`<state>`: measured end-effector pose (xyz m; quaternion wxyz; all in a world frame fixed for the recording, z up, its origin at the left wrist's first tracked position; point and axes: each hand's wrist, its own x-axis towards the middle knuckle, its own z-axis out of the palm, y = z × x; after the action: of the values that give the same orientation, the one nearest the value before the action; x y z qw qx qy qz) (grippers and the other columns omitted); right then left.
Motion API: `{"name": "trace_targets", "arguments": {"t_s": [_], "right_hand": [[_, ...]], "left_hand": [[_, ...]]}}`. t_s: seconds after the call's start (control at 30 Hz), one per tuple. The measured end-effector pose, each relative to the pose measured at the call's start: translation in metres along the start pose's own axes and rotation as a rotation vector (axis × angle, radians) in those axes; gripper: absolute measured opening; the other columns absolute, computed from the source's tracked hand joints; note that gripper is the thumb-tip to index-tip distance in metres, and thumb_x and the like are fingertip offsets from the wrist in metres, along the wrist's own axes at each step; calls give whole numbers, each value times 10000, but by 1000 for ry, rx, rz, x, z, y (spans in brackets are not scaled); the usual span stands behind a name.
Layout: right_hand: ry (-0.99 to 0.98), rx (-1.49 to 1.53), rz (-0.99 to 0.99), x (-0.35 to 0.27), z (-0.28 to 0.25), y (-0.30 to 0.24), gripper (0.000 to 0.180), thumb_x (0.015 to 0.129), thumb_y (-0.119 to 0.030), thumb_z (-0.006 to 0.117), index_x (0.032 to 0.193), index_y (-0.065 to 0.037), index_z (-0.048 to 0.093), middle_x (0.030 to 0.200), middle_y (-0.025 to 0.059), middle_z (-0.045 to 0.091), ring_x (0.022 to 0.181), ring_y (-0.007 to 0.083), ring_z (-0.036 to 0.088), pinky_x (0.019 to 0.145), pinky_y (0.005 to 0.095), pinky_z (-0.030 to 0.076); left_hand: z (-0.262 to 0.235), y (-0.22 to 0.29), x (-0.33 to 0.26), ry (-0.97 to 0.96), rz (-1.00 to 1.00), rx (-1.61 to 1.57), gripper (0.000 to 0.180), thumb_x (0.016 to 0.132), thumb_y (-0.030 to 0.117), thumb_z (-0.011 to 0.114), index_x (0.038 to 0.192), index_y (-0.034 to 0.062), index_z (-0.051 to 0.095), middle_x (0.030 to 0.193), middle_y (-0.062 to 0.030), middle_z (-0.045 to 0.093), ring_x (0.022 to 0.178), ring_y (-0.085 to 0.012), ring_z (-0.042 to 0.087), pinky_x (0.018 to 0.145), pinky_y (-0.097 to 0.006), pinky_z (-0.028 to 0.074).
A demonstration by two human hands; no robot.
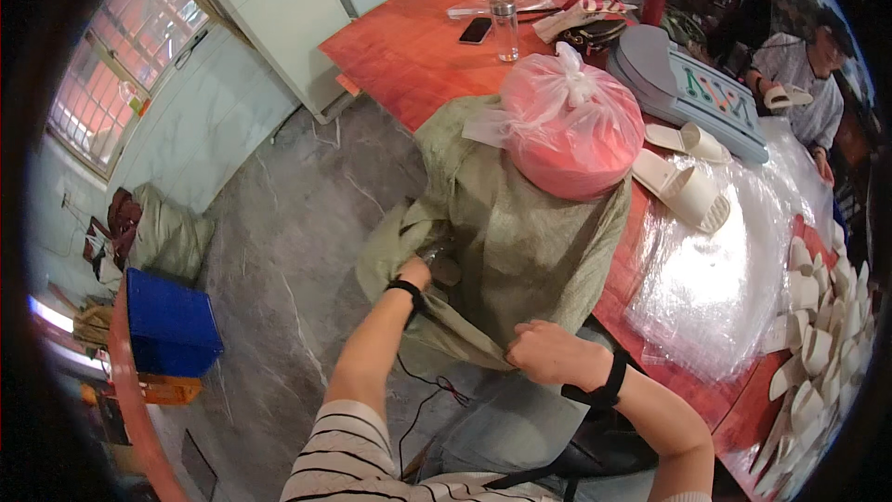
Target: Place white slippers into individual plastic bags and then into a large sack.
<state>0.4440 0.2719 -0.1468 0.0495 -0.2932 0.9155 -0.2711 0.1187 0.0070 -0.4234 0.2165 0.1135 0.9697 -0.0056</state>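
Observation:
A large green woven sack [520, 232] hangs over the edge of the red table [409, 46]. On top of it rests a pink plastic bag [571, 125], tied shut and bulging. My left hand [420, 274] reaches into a fold of the sack near its lower left side; the fingers are hidden in the fabric. My right hand [548, 353] pinches the sack's lower hem by my lap. Both wrists wear black bands.
White slippers [688, 191] lie on clear plastic sheeting [725, 279], with several more stacked at the right [818, 335]. A grey moulded block [688, 93], a phone [475, 30] and a clear jar [505, 30] sit farther back. Another person [804, 74] sits at the far right. A blue box [167, 321] stands on the floor at left.

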Motion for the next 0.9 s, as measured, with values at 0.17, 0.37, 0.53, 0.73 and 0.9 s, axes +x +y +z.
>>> {"name": "trace_targets", "arguments": {"t_s": [0.17, 0.37, 0.53, 0.73, 0.9], "right_hand": [[9, -42, 103, -22, -7, 15, 82, 679, -108, 631, 709, -47, 676, 732, 133, 646, 836, 317, 627, 783, 417, 486], [37, -156, 121, -27, -35, -2, 62, 690, -137, 640, 708, -93, 679, 727, 91, 643, 829, 274, 625, 797, 376, 439], [247, -468, 275, -52, -72, 5, 76, 697, -153, 643, 760, -125, 674, 747, 33, 619, 845, 234, 595, 804, 370, 411], [822, -697, 471, -91, -135, 10, 110, 741, -89, 612, 847, -99, 643, 819, 39, 619, 908, 231, 585, 838, 382, 418], [1034, -623, 503, -112, -136, 5, 355, 624, 2, 665, 966, -91, 669, 876, 40, 624, 956, 263, 557, 874, 405, 405]], "left_hand": [[-153, 85, -115, -10, 70, 39, 812, 815, 477, 775, 1255, -153, 510, 1182, -308, 631, 1121, -377, 625, 940, -448, 505], [-206, 72, -149, 114, 8, 29, 654, 908, 483, 671, 1056, -151, 605, 1006, -304, 663, 934, -388, 669, 798, -453, 526], [-260, 125, -166, 269, 160, -29, 600, 959, 463, 589, 944, -134, 642, 922, -300, 665, 889, -420, 655, 786, -468, 508], [-336, 205, -195, 546, 442, -275, 598, 967, 467, 512, 1115, -102, 623, 1125, -312, 643, 1087, -454, 593, 938, -451, 459], [-386, 230, -230, 594, 528, -385, 685, 970, 533, 480, 1174, -109, 608, 1145, -324, 638, 1132, -443, 585, 971, -429, 436]]}}
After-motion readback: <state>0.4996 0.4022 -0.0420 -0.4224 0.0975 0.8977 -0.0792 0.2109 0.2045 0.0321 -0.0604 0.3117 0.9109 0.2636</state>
